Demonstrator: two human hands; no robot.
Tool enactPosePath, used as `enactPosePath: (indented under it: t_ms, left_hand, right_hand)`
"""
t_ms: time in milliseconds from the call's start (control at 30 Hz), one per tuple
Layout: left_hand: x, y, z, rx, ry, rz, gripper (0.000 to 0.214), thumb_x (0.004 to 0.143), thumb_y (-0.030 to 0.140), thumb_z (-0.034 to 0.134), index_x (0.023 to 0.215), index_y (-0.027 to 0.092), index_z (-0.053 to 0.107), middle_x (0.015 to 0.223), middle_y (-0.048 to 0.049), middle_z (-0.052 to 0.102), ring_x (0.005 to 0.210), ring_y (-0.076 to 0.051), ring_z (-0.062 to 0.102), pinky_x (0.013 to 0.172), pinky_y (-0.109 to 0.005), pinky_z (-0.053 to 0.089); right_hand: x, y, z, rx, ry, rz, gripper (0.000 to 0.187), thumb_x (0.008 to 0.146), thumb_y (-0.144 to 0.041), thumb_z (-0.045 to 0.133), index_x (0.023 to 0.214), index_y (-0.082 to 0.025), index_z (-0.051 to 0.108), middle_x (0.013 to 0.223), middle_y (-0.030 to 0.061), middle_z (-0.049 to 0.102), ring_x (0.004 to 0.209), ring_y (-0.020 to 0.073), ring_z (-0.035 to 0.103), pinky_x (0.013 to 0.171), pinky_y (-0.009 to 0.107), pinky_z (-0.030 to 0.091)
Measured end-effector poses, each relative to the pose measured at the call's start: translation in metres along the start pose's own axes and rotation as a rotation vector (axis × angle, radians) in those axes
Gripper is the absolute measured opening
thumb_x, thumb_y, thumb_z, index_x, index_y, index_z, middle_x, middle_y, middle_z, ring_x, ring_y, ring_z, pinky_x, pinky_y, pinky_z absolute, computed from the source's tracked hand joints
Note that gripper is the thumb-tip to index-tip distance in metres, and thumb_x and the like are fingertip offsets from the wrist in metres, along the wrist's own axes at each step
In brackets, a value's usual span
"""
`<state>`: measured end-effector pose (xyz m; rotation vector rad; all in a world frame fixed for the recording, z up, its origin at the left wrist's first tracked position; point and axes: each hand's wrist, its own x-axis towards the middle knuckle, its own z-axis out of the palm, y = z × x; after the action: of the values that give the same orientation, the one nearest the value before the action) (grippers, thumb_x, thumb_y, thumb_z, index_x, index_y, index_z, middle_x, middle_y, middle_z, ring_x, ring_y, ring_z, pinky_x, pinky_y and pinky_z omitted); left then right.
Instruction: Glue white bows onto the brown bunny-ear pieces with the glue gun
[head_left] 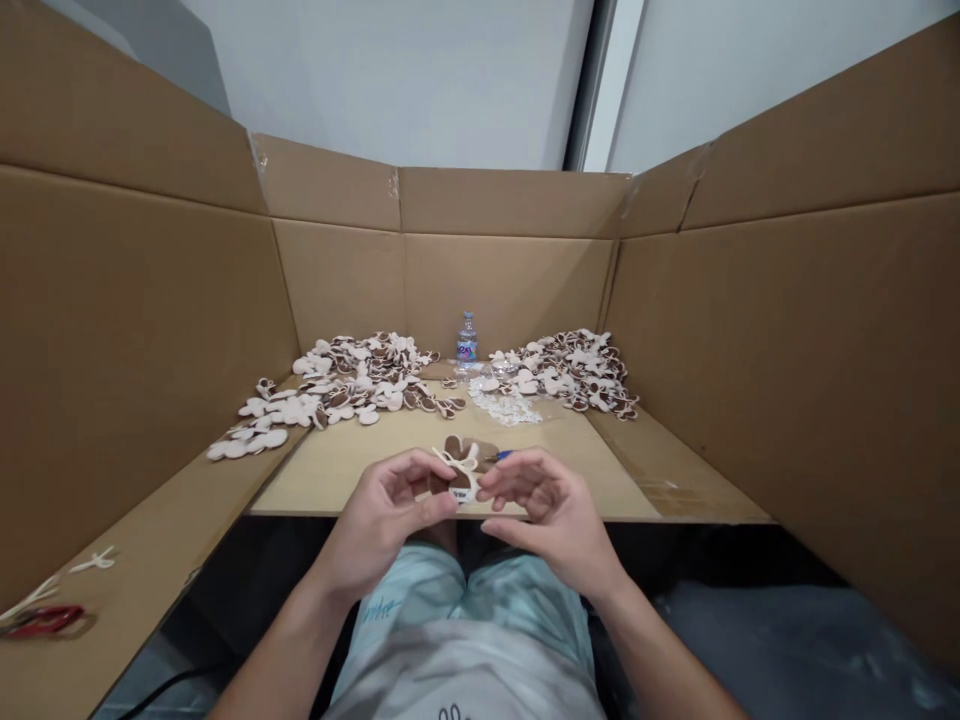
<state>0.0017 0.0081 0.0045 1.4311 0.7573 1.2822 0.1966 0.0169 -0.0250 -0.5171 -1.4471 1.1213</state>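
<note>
My left hand (390,510) and my right hand (544,505) meet at the near edge of the cardboard table (337,470). Between their fingertips they pinch a small brown and cream ear-shaped piece with a cream bow (459,468). The left thumb and forefinger close on its left side. The right fingertips press on its right side, and a small blue object (504,455) shows just behind them. Both palms face inward with the fingers curled.
A heap of cream and brown ear-shaped pieces (337,385) lies at the back left, another heap (570,375) at the back right. A small water bottle (467,340) stands between them, beside a pile of small white bits (506,405). Cardboard walls (787,330) surround everything. Red-handled scissors (45,620) lie on the left ledge.
</note>
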Motion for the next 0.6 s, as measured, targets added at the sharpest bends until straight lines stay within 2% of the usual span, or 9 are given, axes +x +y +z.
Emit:
enactPosePath:
  t_ms: [133,300,467,600]
  left_hand:
    - [-0.001,0.001,0.005,-0.173,-0.033,-0.09,0.017,0.067,0.016,0.081,0.071,0.019,0.065,0.07,0.0031,0.064,0.062,-0.007,0.056,0.06,-0.016,0.046]
    - [-0.003,0.001,0.009,-0.311,-0.113,-0.172,0.016,0.065,0.016,0.083,0.07,0.019,0.068,0.062,0.0037,0.064,0.056,-0.007,0.058,0.056,-0.016,0.046]
    - [-0.005,-0.003,0.012,-0.32,-0.168,-0.239,0.015,0.064,0.021,0.084,0.072,0.018,0.073,0.06,0.0006,0.068,0.056,-0.009,0.062,0.056,-0.018,0.048]
    - [-0.006,-0.003,0.015,-0.291,-0.188,-0.263,0.011,0.067,0.023,0.082,0.074,0.017,0.076,0.063,-0.0018,0.071,0.059,-0.01,0.064,0.059,-0.02,0.05]
  right_hand:
    - [-0.016,-0.003,-0.005,-0.15,-0.048,-0.06,0.047,0.073,-0.018,0.078,0.115,-0.026,0.058,0.095,0.0042,0.07,0.087,0.0172,0.068,0.073,0.03,0.056]
    - [-0.026,-0.012,0.0,-0.245,-0.163,-0.104,0.056,0.082,-0.017,0.069,0.131,-0.035,0.049,0.1,0.0027,0.068,0.087,0.0163,0.067,0.073,0.03,0.054]
    - [-0.031,-0.021,0.0,-0.305,-0.202,-0.122,0.066,0.081,-0.018,0.069,0.139,-0.036,0.043,0.097,0.002,0.067,0.085,0.017,0.065,0.072,0.031,0.054]
    - [-0.032,-0.021,-0.003,-0.321,-0.204,-0.102,0.055,0.083,-0.018,0.067,0.133,-0.033,0.05,0.092,0.0014,0.066,0.083,0.0165,0.064,0.07,0.031,0.053]
